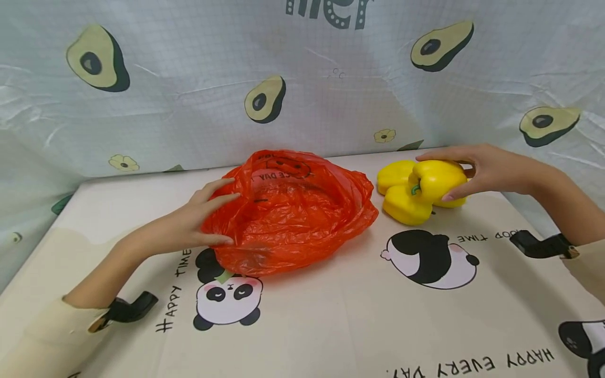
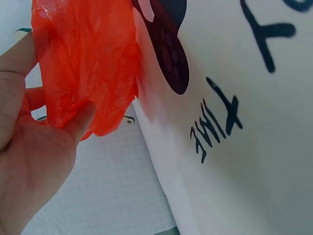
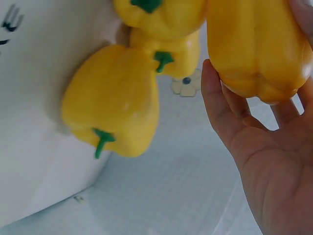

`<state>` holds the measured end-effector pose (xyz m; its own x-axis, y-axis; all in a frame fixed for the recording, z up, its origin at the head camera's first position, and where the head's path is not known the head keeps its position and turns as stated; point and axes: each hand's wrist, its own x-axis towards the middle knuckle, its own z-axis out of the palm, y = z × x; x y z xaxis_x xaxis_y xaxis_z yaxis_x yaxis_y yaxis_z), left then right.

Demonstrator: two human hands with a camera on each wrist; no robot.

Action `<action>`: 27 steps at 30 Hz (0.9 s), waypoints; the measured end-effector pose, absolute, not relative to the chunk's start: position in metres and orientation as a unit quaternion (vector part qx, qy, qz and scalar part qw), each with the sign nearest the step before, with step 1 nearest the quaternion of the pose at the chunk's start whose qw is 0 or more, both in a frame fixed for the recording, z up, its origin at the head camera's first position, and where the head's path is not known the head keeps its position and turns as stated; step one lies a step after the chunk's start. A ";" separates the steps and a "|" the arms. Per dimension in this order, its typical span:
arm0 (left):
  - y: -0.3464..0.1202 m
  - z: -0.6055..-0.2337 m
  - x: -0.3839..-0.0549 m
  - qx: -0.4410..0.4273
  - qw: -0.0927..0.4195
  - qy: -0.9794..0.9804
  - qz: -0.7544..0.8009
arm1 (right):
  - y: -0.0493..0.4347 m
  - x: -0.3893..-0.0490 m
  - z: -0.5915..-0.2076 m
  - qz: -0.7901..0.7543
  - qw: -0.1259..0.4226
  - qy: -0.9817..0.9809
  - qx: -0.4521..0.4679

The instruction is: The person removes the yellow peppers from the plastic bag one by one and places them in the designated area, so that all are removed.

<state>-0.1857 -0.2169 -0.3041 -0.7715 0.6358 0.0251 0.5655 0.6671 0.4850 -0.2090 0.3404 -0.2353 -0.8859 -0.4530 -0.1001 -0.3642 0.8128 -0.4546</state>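
Observation:
A red plastic bag [image 1: 293,220] lies with its mouth spread wide, a printed smiling face and lettering on its far inner wall. My left hand [image 1: 189,223] touches the bag's left side with spread, fairly straight fingers; in the left wrist view its thumb lies against the red plastic [image 2: 93,63]. To the right, my right hand [image 1: 491,170] grips a yellow bell pepper [image 1: 439,178] between thumb and fingers, above other yellow bell peppers [image 1: 405,206]. The right wrist view shows the held pepper [image 3: 259,49] apart from a pepper with a green stem [image 3: 112,98].
The table [image 1: 331,315] has a cover printed with pandas and lettering. Behind it hangs a pale sheet [image 1: 340,105] with avocado prints, close to the table's far edge. Black curved pieces [image 1: 132,307] stick out from both sleeve cuffs.

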 end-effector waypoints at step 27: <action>-0.217 -0.303 -0.184 0.331 0.075 0.909 0.242 | 0.395 -0.175 -0.277 -0.183 0.116 0.968 -0.131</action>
